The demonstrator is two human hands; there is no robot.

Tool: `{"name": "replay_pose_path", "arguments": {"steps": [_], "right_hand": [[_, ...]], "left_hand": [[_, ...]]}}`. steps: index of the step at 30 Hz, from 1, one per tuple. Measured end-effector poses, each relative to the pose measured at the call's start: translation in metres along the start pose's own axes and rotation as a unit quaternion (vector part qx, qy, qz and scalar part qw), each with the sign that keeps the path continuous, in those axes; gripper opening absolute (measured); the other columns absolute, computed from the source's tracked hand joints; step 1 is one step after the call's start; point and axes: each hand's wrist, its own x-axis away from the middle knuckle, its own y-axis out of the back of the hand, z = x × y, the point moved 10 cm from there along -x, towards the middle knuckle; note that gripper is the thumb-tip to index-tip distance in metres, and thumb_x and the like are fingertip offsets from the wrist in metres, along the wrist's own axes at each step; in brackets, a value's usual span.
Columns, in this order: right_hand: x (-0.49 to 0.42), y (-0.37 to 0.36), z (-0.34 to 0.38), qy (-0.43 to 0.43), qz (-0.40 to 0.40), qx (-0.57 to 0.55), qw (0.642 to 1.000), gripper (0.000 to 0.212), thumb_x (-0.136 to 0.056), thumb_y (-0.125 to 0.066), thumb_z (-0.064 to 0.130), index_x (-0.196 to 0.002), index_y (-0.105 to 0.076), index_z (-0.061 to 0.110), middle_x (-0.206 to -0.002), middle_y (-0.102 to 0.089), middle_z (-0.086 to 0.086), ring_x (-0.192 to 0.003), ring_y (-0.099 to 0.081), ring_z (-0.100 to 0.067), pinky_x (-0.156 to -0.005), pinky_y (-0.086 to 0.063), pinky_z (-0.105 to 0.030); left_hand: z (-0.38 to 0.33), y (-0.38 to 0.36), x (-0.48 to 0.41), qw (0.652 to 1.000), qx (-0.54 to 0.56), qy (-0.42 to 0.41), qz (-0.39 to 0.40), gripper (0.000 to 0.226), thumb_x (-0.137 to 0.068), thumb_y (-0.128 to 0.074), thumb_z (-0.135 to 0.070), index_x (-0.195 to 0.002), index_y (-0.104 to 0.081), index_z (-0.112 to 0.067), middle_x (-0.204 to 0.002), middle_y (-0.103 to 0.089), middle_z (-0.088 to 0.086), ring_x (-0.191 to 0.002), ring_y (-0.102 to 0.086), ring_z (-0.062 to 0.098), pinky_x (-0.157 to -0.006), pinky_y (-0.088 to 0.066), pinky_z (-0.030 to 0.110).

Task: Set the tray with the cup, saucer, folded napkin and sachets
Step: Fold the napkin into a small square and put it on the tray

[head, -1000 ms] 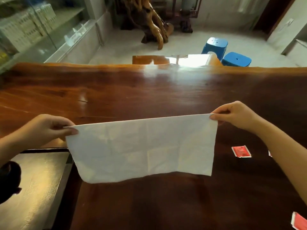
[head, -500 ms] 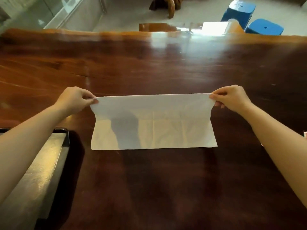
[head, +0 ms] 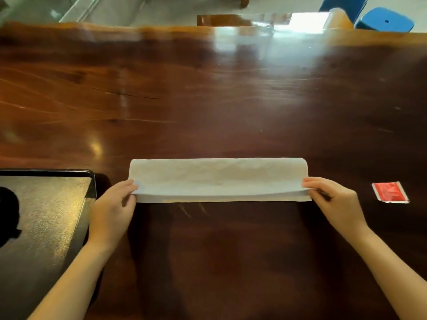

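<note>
**A:** From the head camera, what of the surface and room?

**B:** A glossy dark wooden table (head: 208, 100), with pale floor and blue stools (head: 384, 19) beyond.

**A:** The napkin?

**B:** The white napkin (head: 217, 179) lies folded over on the table. The left hand (head: 113, 204) pinches one end and the right hand (head: 335, 199) the other. A red sachet (head: 389, 191) lies to the right.

**A:** Anything unclear?

**B:** The black tray (head: 91, 181) is cut off at the left, and I cannot identify the dark shape on it.
</note>
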Motion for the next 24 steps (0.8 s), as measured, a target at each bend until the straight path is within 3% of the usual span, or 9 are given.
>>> {"name": "replay_pose_path", "arguments": {"steps": [3,12,16,21,24], "right_hand": [[0.006,-0.003,0.002,0.018,-0.003,0.022,1.0,0.027,-0.078,-0.066,-0.007,-0.103,-0.07,0.003,-0.11,-0.068,-0.013,-0.104,-0.063,-0.02,-0.097,-0.034,-0.003],[0.009,-0.005,0.003,0.044,-0.015,0.04,0.998,0.03,-0.079,-0.066,-0.006,-0.108,-0.068,0.002,-0.114,-0.067,-0.015,-0.107,-0.061,-0.021,-0.1,-0.034,-0.006],[0.012,-0.007,0.006,0.06,-0.025,0.061,0.996,0.03,-0.078,-0.067,-0.006,-0.108,-0.069,0.001,-0.113,-0.067,-0.015,-0.108,-0.062,-0.029,-0.098,-0.044,-0.023],[0.016,-0.01,0.008,0.046,-0.016,0.053,0.997,0.033,-0.078,-0.069,0.0,-0.11,-0.067,0.004,-0.12,-0.064,-0.012,-0.115,-0.056,-0.025,-0.096,-0.048,-0.043],[0.014,0.008,0.015,-0.032,-0.101,0.012,0.994,0.028,-0.088,-0.06,0.003,-0.115,-0.065,0.003,-0.125,-0.061,-0.014,-0.119,-0.052,-0.026,-0.101,-0.04,-0.036]], "left_hand": [[0.002,-0.011,0.005,1.0,-0.019,-0.007,0.013,0.03,-0.079,-0.063,0.01,-0.107,-0.069,0.002,-0.117,-0.066,0.017,-0.109,-0.063,0.032,-0.096,-0.047,0.043],[0.004,-0.018,0.011,0.998,-0.048,-0.029,0.019,0.033,-0.079,-0.065,0.007,-0.111,-0.068,0.0,-0.123,-0.063,0.015,-0.11,-0.063,0.031,-0.092,-0.051,0.044],[0.001,-0.021,0.016,0.996,-0.077,-0.045,0.028,0.036,-0.077,-0.067,0.006,-0.113,-0.067,0.001,-0.124,-0.062,0.017,-0.108,-0.064,0.033,-0.085,-0.053,0.044],[-0.002,-0.019,0.02,0.993,-0.1,-0.05,0.045,0.043,-0.08,-0.053,-0.015,-0.119,-0.062,-0.001,-0.131,-0.056,0.021,-0.125,-0.049,0.038,-0.106,-0.036,0.05],[-0.013,0.002,0.006,0.999,-0.053,0.002,-0.004,0.051,-0.084,-0.043,-0.023,-0.132,-0.052,-0.007,-0.141,-0.047,0.018,-0.135,-0.038,0.032,-0.112,-0.026,0.049]]}}
